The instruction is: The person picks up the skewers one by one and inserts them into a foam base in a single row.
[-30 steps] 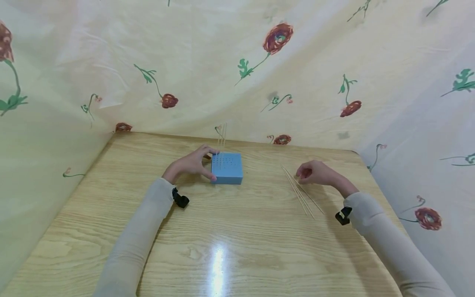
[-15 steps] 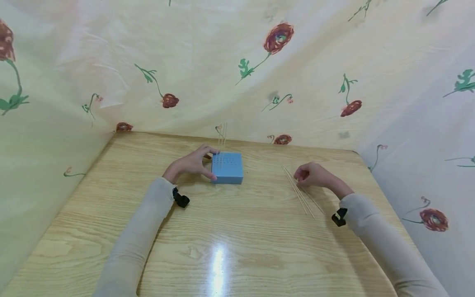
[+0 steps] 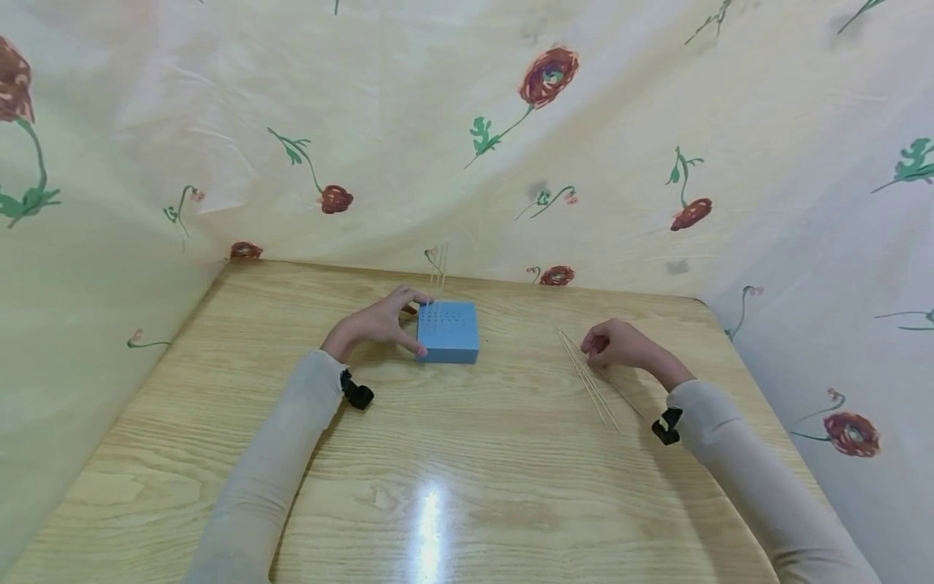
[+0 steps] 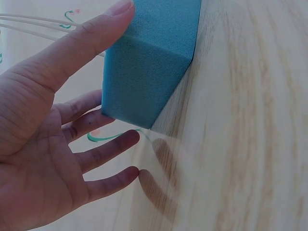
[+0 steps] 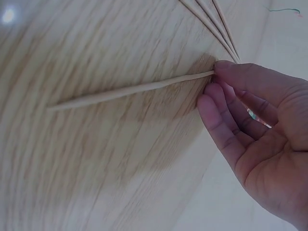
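Observation:
A blue foam block with rows of small holes lies on the table, and several thin bamboo skewers stand upright in its left part. My left hand holds the block at its left end, thumb on the near side and fingers at the far side; the left wrist view shows the lower fingers spread apart from the block. At the right, my right hand pinches one skewer between thumb and fingertips. Beside that hand, several loose skewers lie on the wood.
The wooden table carries a bright light reflection near its front. A flower-patterned cloth hangs behind the table and at both sides. Each wrist wears a small black camera mount.
My right hand has moved slightly left to the skewers and now pinches one, whose near end has shifted a little right. My left hand and the block keep their place.

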Motion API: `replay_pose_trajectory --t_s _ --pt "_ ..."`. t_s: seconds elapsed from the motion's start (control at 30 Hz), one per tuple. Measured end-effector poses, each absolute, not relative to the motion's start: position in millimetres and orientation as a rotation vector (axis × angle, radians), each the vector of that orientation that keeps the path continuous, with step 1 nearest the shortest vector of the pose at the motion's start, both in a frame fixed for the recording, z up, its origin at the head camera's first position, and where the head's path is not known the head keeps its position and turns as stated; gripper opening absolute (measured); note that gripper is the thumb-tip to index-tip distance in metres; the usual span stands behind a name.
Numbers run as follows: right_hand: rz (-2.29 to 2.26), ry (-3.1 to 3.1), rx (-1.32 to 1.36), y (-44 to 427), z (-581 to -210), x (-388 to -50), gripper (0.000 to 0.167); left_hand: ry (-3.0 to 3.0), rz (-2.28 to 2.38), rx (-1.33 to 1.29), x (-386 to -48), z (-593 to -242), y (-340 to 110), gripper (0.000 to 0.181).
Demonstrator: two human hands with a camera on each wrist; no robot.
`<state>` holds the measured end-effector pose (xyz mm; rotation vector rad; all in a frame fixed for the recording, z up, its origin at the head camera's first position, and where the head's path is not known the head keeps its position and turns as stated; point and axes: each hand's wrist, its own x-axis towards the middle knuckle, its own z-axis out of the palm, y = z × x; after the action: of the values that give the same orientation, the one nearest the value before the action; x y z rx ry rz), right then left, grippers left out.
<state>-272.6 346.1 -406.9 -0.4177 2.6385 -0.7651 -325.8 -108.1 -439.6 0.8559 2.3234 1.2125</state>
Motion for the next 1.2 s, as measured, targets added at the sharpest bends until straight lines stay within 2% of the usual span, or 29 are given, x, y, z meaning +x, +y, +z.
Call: replay_pose_trajectory --t_s 1.2 --pt "-0.77 2.638 -0.334 364.5 -411.4 -272.1 0.01 2.322 1.213 0.852 -325.3 -439.9 -107.3 0.093"
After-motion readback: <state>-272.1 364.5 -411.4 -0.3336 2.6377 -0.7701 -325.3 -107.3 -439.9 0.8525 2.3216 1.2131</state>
